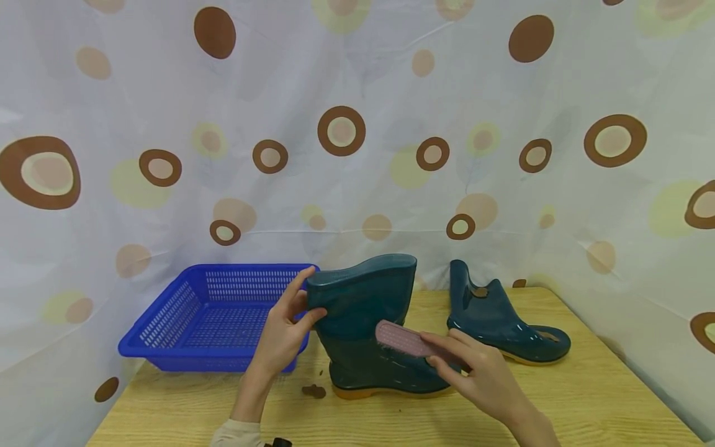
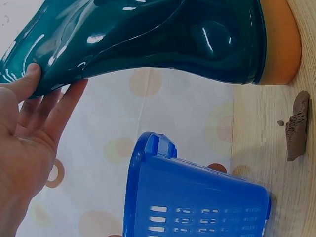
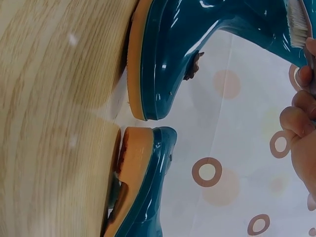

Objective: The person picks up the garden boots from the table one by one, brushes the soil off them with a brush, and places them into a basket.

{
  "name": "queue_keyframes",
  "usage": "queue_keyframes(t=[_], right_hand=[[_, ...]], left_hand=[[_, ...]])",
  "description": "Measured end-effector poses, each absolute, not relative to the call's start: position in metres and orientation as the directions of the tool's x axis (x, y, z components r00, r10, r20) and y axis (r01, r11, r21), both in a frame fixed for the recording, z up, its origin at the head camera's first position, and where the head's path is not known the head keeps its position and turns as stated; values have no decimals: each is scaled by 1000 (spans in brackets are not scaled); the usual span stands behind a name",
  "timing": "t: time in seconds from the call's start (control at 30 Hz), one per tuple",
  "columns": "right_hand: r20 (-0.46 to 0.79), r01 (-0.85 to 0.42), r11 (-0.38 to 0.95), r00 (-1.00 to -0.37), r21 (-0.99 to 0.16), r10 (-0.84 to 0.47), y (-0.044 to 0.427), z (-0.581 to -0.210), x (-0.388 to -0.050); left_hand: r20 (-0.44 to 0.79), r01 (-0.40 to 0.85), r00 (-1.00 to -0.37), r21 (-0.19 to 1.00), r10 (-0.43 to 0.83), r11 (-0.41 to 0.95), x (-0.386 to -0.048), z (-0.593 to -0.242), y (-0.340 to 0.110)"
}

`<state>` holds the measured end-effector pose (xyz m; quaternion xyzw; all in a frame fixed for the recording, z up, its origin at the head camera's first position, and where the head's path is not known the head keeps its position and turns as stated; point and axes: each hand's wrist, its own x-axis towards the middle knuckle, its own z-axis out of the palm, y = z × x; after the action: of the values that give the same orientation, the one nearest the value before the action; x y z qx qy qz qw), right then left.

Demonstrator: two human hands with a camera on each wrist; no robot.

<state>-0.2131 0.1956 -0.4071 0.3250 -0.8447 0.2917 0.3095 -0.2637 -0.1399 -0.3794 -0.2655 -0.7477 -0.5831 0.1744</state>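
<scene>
A dark teal rubber boot (image 1: 363,310) with an orange sole stands upright on the table, its toe to the right. My left hand (image 1: 285,329) grips the back of its shaft near the top, thumb on the near side; the left wrist view shows the same left hand (image 2: 39,118) there. In my right hand (image 1: 483,372) is a pink scrubbing brush (image 1: 401,338), held by its handle with the head at the front of the shaft. White bristles of the brush (image 3: 297,24) face the boot in the right wrist view. A brown clump (image 3: 194,66) sticks to the toe.
A blue plastic basket (image 1: 223,357) stands at the left. Behind on the right, the other teal boot (image 1: 491,320) lies on its side with brown patches on it. Brown clumps (image 1: 314,391) and crumbs lie on the wooden table (image 1: 592,397) near the heel. A dotted curtain (image 1: 380,192) hangs behind.
</scene>
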Motion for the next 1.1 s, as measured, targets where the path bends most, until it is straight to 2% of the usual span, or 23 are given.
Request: queue_keyframes(t=[0.2,1.1], right_hand=[[694,-710,630,-625,-316,-357,202,-410,-213],[675,-629,698,-682,-343,-283,223,-428,-213]], left_hand=[[566,594,-803,783,187,184,-262,-379,-139],[561,589,-808,784,181,198,-263,-381,-139]])
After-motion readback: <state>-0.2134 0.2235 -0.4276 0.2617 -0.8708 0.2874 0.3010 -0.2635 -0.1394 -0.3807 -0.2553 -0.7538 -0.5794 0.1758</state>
